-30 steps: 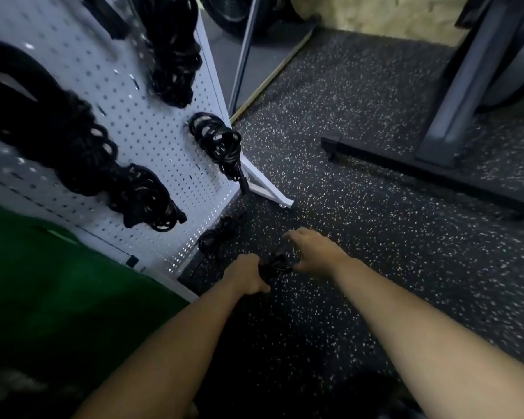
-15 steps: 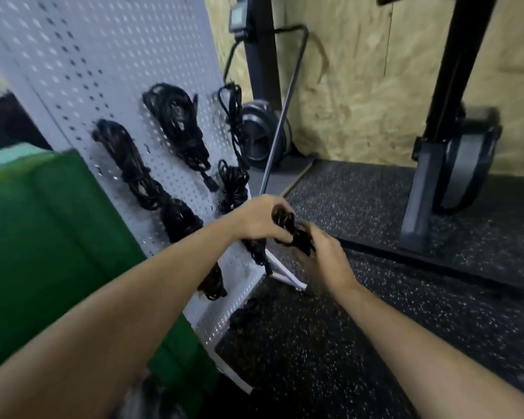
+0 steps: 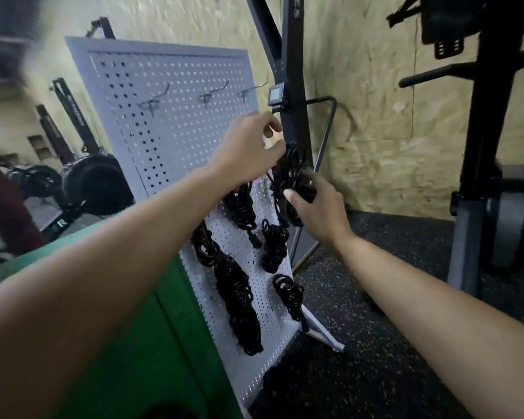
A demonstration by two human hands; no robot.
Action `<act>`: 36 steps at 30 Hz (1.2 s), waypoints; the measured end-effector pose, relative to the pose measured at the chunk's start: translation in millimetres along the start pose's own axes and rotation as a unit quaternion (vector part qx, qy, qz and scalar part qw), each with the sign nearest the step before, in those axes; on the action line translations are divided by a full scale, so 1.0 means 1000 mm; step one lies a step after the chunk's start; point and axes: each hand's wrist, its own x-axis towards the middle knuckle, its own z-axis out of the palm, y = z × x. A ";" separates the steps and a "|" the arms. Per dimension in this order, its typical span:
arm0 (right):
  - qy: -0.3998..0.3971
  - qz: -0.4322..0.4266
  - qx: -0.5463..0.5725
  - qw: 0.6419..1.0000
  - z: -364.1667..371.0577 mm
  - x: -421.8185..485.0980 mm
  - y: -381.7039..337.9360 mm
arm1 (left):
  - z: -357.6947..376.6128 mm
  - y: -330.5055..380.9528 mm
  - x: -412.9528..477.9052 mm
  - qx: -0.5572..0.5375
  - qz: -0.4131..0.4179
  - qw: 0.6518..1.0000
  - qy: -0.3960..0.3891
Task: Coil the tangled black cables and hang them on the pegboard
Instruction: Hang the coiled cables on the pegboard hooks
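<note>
At frame centre the right grip point(image 3: 321, 211) is curled round a black cable coil point(image 3: 289, 172), the left grip point(image 3: 246, 150) pinches its top loop, at the right edge of the white pegboard point(image 3: 170, 131), above hung coils point(image 3: 236, 294); bare hooks point(image 3: 152, 101) sit upper left
</note>
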 end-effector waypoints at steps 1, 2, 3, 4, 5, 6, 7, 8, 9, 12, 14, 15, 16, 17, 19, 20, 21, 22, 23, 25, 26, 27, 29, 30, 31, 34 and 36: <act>0.015 0.003 -0.002 1.000 0.001 0.015 -0.006 | -0.006 -0.001 0.008 0.000 0.002 1.000 0.009; 0.028 0.002 -0.009 1.000 0.002 0.030 -0.011 | -0.011 -0.003 0.018 0.001 -0.002 1.000 0.011; 0.037 0.003 -0.021 0.999 0.002 0.045 -0.015 | -0.013 -0.006 0.027 0.003 -0.012 1.000 0.007; 0.044 0.006 -0.032 0.999 0.001 0.060 -0.018 | -0.015 -0.007 0.037 0.006 -0.025 1.000 0.001; 0.049 0.008 -0.040 0.998 0.000 0.076 -0.020 | -0.015 -0.010 0.049 0.011 -0.037 0.999 -0.007; 0.051 0.009 -0.044 0.998 -0.002 0.091 -0.021 | -0.014 -0.012 0.059 0.015 -0.051 0.998 -0.018; 0.050 0.008 -0.048 0.998 -0.003 0.106 -0.022 | -0.012 -0.015 0.069 0.020 -0.065 0.997 -0.031; 0.048 0.005 -0.055 0.997 -0.004 0.119 -0.022 | -0.010 -0.017 0.079 0.026 -0.077 0.996 -0.046; 0.045 0.002 -0.063 0.997 -0.004 0.132 -0.022 | -0.007 -0.020 0.088 0.033 -0.087 0.994 -0.061; 0.031 -0.006 -0.088 0.996 0.000 0.167 -0.017 | 0.005 -0.031 0.110 0.035 -0.110 0.989 -0.089; 0.029 -0.015 -0.088 0.996 0.004 0.186 -0.014 | 0.013 -0.040 0.121 0.030 -0.123 0.988 -0.087; 0.031 -0.020 -0.077 0.996 0.007 0.194 -0.012 | 0.017 -0.045 0.126 0.028 -0.125 0.988 -0.084; 0.032 -0.023 -0.069 0.997 0.009 0.202 -0.012 | 0.021 -0.050 0.131 0.026 -0.126 0.988 -0.082; 0.029 -0.025 -0.067 0.997 0.011 0.208 -0.011 | 0.024 -0.056 0.134 0.022 -0.128 0.988 -0.080; 0.027 -0.027 -0.069 0.997 0.013 0.220 -0.013 | 0.030 -0.065 0.141 0.023 -0.134 0.987 -0.082; 0.028 -0.027 -0.067 0.997 0.014 0.225 -0.013 | 0.033 -0.069 0.145 0.027 -0.136 0.986 -0.087; 0.030 -0.028 -0.063 0.997 0.016 0.230 -0.015 | 0.034 -0.073 0.148 0.029 -0.139 0.986 -0.090; 0.029 -0.029 -0.059 0.997 0.017 0.236 -0.017 | 0.036 -0.076 0.153 0.030 -0.141 0.985 -0.091; 0.028 -0.029 -0.058 0.998 0.019 0.241 -0.019 | 0.038 -0.080 0.157 0.034 -0.140 0.985 -0.093; 0.026 -0.027 -0.058 0.998 0.023 0.251 -0.022 | 0.042 -0.086 0.165 0.042 -0.131 0.985 -0.107; 0.025 -0.027 -0.057 0.998 0.024 0.255 -0.022 | 0.044 -0.089 0.168 0.045 -0.127 0.984 -0.113; 0.023 -0.033 -0.058 0.997 0.025 0.258 -0.023 | 0.046 -0.092 0.171 0.047 -0.123 0.984 -0.116; 0.011 -0.039 -0.068 0.997 0.028 0.265 -0.023 | 0.049 -0.097 0.177 0.047 -0.122 0.984 -0.118; 0.005 -0.038 -0.071 0.997 0.029 0.267 -0.022 | 0.049 -0.099 0.179 0.048 -0.121 0.984 -0.118; 0.003 -0.037 -0.068 0.997 0.032 0.270 -0.021 | 0.050 -0.100 0.181 0.049 -0.122 0.985 -0.116; 0.016 -0.051 -0.036 0.998 0.036 0.273 -0.014 | 0.053 -0.104 0.184 0.052 -0.118 0.988 -0.090; 0.034 -0.068 -0.012 0.997 0.039 0.267 -0.009 | 0.055 -0.108 0.182 0.057 -0.113 0.989 -0.078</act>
